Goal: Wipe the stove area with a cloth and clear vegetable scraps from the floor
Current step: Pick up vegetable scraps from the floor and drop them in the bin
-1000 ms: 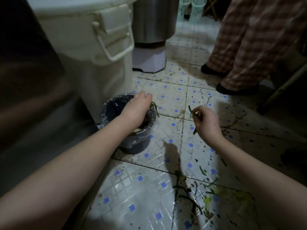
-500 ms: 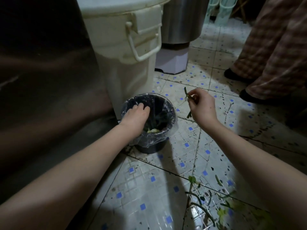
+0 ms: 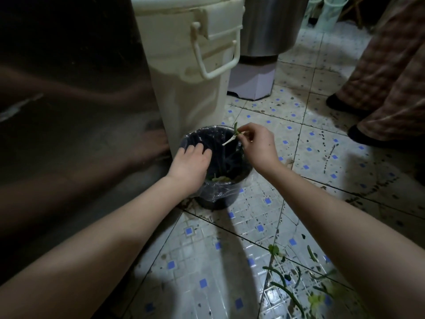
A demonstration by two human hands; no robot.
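Note:
A small dark bin (image 3: 213, 199) lined with a clear plastic bag stands on the tiled floor beside a large white container. My left hand (image 3: 189, 164) rests over its near left rim, fingers reaching inside. My right hand (image 3: 257, 146) pinches a vegetable scrap (image 3: 232, 138), a pale stem with green bits, above the bin's far right rim. Green scraps lie inside the bin. More green stems and leaves (image 3: 296, 286) are scattered on the floor at the lower right.
A large white lidded container (image 3: 190, 72) with a handle stands right behind the bin. A steel drum (image 3: 269, 26) on a pale base sits beyond it. Another person's legs in checked trousers (image 3: 379, 84) stand at the right. A dark cabinet side fills the left.
My right hand has moved left with the scrap, from over the floor to above the bin's opening. My left hand stays at the bin's rim.

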